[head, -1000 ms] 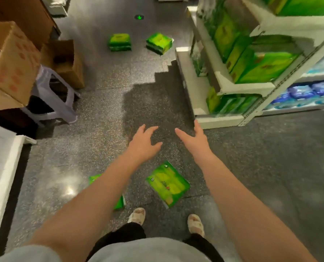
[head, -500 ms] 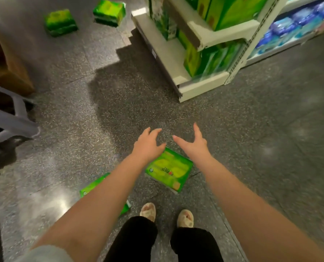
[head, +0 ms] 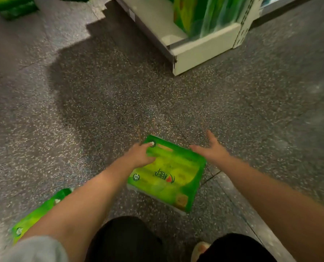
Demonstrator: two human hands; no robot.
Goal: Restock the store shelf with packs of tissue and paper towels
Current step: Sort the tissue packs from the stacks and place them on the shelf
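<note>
Green tissue pack point(head: 167, 174) lying on floor point(head: 100, 103); left hand point(head: 138, 156) touching it, right hand point(head: 212, 150) hovering beside, both uncurled. Risk: glossy wrap slipping from a one-sided lift.

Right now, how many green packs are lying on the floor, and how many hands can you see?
Green packs on the floor: 3, between the hands, under the left arm, top left.
Hands: 2, left hand, right hand.
Total: 5

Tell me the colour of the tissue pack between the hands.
Bright green tissue pack with yellow-green bands; the head view shows it.
</note>
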